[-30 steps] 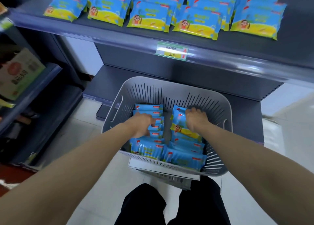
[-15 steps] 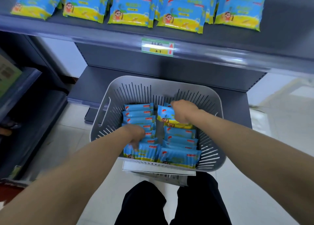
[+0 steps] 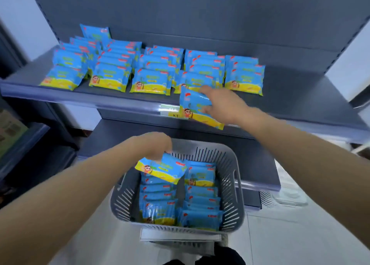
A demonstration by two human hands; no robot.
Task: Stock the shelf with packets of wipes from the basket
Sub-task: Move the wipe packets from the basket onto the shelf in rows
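A grey slotted basket [image 3: 234, 186] stands below the shelf with two rows of blue-and-yellow wipes packets [image 3: 202, 204] in it. My left hand [image 3: 154, 146] grips one packet [image 3: 162, 169] just above the basket's left row. My right hand [image 3: 222, 104] holds another packet [image 3: 197, 110] in front of the shelf's front edge, near the right-hand stacks. The dark grey shelf [image 3: 112, 99] carries several rows of the same packets [image 3: 152, 72].
A price label [image 3: 169, 110] is clipped to the shelf's front rail, partly behind the lifted packet. A lower shelf [image 3: 258, 164] runs behind the basket. Another shelving unit with boxed goods [image 3: 10, 132] stands at the left. Pale floor tiles [image 3: 290, 234] lie to the right.
Both hands have risen out of the basket, each with a packet. The right hand has gone up to the shelf's edge; the left is just above the basket. The view tilted up.
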